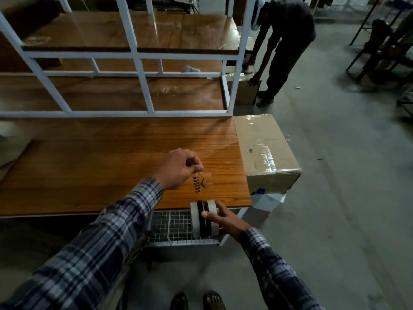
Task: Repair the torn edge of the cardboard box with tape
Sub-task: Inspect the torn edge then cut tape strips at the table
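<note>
A brown cardboard box, its top covered with shiny clear tape, stands beside the right end of the wooden table. My right hand grips a stack of tape rolls, white with a dark one between, at the table's front edge. My left hand hovers above the table, its thumb and fingertips pinching the end of a strip of clear tape pulled up from the rolls. Both arms wear plaid sleeves.
A white metal frame with wooden shelves rises behind the table. A wire basket hangs under the table front. Another person bends over a second box at the back right. Chairs stand far right on the concrete floor.
</note>
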`<state>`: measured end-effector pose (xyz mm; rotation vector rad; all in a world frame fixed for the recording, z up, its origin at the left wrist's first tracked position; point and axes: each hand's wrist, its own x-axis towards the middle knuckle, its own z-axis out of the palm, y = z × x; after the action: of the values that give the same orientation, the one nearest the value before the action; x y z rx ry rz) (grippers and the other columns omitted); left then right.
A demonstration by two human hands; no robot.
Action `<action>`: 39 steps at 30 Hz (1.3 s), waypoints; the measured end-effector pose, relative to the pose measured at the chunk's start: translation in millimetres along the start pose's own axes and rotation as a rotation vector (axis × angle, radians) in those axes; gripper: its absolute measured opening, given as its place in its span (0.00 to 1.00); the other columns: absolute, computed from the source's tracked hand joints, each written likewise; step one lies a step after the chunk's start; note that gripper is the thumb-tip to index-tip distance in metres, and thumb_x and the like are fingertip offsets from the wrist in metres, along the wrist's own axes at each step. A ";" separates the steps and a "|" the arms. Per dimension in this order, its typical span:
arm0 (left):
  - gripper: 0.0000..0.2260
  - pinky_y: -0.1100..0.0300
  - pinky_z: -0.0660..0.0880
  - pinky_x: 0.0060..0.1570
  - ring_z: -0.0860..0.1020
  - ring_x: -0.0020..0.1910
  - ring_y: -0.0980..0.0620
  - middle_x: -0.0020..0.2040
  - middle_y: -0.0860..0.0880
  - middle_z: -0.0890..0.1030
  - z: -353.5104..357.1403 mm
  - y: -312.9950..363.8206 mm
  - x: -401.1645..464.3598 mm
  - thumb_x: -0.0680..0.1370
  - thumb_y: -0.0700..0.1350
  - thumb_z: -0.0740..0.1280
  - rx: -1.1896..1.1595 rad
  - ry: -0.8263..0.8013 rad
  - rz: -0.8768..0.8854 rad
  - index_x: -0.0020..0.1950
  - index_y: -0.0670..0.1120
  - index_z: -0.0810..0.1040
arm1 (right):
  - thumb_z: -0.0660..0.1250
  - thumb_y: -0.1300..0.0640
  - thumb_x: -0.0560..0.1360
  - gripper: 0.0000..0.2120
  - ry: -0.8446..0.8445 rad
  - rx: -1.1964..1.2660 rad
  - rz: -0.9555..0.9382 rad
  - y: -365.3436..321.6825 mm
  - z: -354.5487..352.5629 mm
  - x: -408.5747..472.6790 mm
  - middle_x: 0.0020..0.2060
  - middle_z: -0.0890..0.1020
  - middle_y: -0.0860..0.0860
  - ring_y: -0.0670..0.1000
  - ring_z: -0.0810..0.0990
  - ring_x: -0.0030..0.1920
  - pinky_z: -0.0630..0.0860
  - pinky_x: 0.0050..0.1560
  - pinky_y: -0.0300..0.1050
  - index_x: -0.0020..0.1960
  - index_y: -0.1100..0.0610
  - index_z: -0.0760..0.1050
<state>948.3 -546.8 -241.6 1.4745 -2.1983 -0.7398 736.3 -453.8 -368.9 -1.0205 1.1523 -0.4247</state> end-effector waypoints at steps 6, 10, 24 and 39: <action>0.03 0.62 0.67 0.44 0.74 0.49 0.60 0.47 0.57 0.80 -0.2 -0.4 -0.2 0.80 0.50 0.72 0.034 0.003 0.022 0.47 0.53 0.83 | 0.82 0.40 0.70 0.45 0.023 -0.024 -0.031 20.1 4.3 -1.5 0.74 0.74 0.49 0.57 0.85 0.61 0.86 0.49 0.53 0.79 0.33 0.60; 0.03 0.55 0.75 0.49 0.75 0.50 0.59 0.46 0.58 0.80 -2.2 -0.2 -0.4 0.79 0.52 0.72 0.071 -0.041 0.034 0.46 0.55 0.83 | 0.81 0.42 0.72 0.42 0.022 -0.015 -0.026 20.5 8.5 -2.5 0.71 0.75 0.47 0.56 0.86 0.60 0.85 0.46 0.51 0.79 0.35 0.63; 0.04 0.52 0.76 0.51 0.74 0.50 0.59 0.46 0.61 0.80 -3.1 -19.3 4.8 0.77 0.54 0.74 0.118 -0.045 0.033 0.44 0.59 0.82 | 0.80 0.38 0.71 0.39 -0.005 0.015 0.130 29.5 6.6 5.4 0.68 0.79 0.50 0.56 0.84 0.62 0.86 0.49 0.54 0.77 0.45 0.69; 0.03 0.50 0.73 0.53 0.75 0.50 0.54 0.45 0.59 0.81 32.9 -61.4 36.9 0.76 0.53 0.75 0.155 -0.059 -0.003 0.47 0.55 0.85 | 0.82 0.30 0.63 0.45 0.097 0.277 0.267 72.7 33.5 41.3 0.69 0.80 0.53 0.60 0.81 0.66 0.86 0.47 0.54 0.73 0.48 0.75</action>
<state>959.7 -593.1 -304.4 1.5480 -2.3442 -0.6334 767.4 -432.6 -450.7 -0.6017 1.2575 -0.4098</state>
